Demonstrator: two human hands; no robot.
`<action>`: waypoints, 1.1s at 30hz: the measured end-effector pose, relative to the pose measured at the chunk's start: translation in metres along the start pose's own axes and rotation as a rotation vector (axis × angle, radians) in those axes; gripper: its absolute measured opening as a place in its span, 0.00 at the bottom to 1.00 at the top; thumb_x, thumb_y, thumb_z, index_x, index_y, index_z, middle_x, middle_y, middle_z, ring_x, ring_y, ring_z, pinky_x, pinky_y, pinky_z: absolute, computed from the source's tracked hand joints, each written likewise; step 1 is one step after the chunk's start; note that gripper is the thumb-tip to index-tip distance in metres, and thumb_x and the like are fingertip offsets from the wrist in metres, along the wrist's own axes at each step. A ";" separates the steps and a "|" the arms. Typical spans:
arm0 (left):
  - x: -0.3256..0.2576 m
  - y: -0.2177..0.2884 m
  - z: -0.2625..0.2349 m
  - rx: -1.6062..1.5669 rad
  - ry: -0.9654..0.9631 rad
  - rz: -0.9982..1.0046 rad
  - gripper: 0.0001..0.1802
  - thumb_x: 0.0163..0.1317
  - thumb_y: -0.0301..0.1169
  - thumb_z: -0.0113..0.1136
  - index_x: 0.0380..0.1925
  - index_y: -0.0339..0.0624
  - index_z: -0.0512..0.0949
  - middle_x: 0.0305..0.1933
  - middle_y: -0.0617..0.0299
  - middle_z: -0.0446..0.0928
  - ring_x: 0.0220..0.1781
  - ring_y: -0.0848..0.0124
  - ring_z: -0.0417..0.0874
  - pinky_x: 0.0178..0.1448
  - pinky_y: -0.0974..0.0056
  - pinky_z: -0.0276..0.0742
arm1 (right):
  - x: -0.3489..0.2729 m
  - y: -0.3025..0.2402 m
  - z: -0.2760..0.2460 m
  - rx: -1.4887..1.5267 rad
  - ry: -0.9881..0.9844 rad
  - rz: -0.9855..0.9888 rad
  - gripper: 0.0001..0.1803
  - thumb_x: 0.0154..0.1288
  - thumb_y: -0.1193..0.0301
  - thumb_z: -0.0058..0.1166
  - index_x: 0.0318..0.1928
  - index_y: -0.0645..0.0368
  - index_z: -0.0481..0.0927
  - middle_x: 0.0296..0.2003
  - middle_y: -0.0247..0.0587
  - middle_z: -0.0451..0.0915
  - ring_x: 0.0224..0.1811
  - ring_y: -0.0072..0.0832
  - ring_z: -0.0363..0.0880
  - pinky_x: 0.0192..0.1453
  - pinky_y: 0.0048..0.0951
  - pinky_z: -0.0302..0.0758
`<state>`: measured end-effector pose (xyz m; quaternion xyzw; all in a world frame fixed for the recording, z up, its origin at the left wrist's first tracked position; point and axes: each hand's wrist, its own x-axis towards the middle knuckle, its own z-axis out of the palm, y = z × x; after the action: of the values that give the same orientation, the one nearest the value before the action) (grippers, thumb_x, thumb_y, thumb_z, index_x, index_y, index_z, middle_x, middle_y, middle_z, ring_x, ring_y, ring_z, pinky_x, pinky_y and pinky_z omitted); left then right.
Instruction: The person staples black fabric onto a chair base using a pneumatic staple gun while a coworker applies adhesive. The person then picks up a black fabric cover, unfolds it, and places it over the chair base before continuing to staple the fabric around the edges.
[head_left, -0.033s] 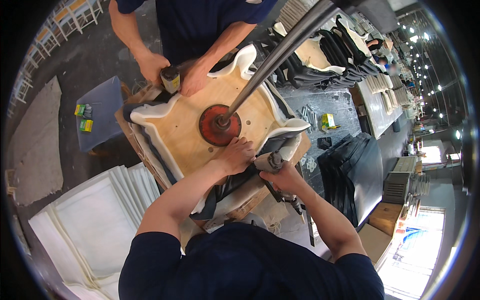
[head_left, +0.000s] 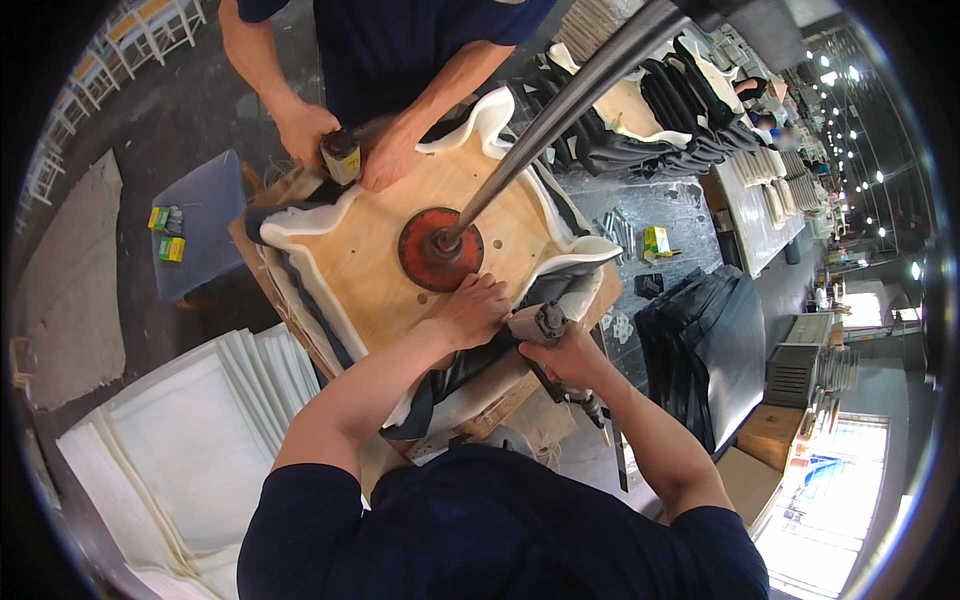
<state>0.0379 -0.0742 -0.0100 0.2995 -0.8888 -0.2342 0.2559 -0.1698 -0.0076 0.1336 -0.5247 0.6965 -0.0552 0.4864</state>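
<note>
Head view: four hands, two staple guns point(head_left: 545, 325), one wooden seat board point(head_left: 375, 265).

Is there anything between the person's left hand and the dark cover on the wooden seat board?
Nothing visible: the left hand presses directly on the dark cover at the near edge of the wooden seat board.

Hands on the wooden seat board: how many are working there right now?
4. The left hand presses dark fabric at the near edge; the right hand grips a staple gun; a co-worker's two hands hold another tool opposite.
</note>
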 end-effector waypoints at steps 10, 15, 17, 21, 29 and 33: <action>0.010 -0.007 0.000 0.015 0.041 0.050 0.05 0.62 0.32 0.69 0.38 0.51 0.84 0.49 0.62 0.77 0.58 0.57 0.76 0.62 0.50 0.69 | 0.003 -0.009 0.001 -0.076 -0.027 0.024 0.24 0.69 0.55 0.74 0.51 0.65 0.88 0.23 0.41 0.86 0.20 0.27 0.85 0.30 0.35 0.81; 0.014 -0.008 -0.006 -0.018 -0.094 0.059 0.03 0.62 0.30 0.67 0.35 0.50 0.85 0.48 0.63 0.76 0.58 0.55 0.75 0.61 0.49 0.69 | -0.003 -0.010 0.007 -0.044 -0.013 -0.011 0.21 0.71 0.61 0.73 0.52 0.66 0.88 0.22 0.38 0.84 0.19 0.25 0.83 0.26 0.34 0.78; 0.015 -0.009 -0.009 -0.026 -0.113 0.062 0.03 0.61 0.29 0.66 0.34 0.50 0.85 0.47 0.63 0.76 0.58 0.55 0.75 0.61 0.48 0.69 | -0.001 -0.017 0.008 -0.064 -0.015 0.022 0.20 0.71 0.61 0.73 0.52 0.66 0.88 0.23 0.38 0.84 0.19 0.25 0.83 0.26 0.34 0.78; 0.019 -0.007 -0.009 0.000 -0.154 0.055 0.03 0.63 0.29 0.65 0.35 0.52 0.86 0.48 0.62 0.77 0.59 0.55 0.76 0.62 0.48 0.70 | 0.001 -0.013 0.009 -0.037 0.019 0.014 0.23 0.69 0.56 0.75 0.50 0.64 0.88 0.24 0.42 0.87 0.21 0.28 0.87 0.29 0.35 0.82; -0.008 0.003 -0.026 0.047 -0.254 -0.136 0.16 0.72 0.45 0.69 0.44 0.44 0.88 0.54 0.55 0.81 0.65 0.51 0.79 0.69 0.46 0.74 | -0.033 0.007 0.003 0.193 0.071 -0.041 0.23 0.70 0.62 0.75 0.58 0.64 0.89 0.28 0.35 0.87 0.21 0.19 0.82 0.26 0.28 0.78; -0.017 0.014 -0.031 0.107 -0.208 -0.155 0.19 0.70 0.47 0.71 0.45 0.42 0.88 0.53 0.53 0.82 0.64 0.51 0.80 0.68 0.45 0.75 | -0.035 0.004 0.006 0.207 0.045 -0.027 0.21 0.72 0.64 0.74 0.59 0.64 0.89 0.30 0.34 0.88 0.20 0.18 0.80 0.25 0.27 0.76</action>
<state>0.0628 -0.0613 0.0160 0.3547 -0.8959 -0.2354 0.1273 -0.1692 0.0240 0.1500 -0.4796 0.6906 -0.1451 0.5215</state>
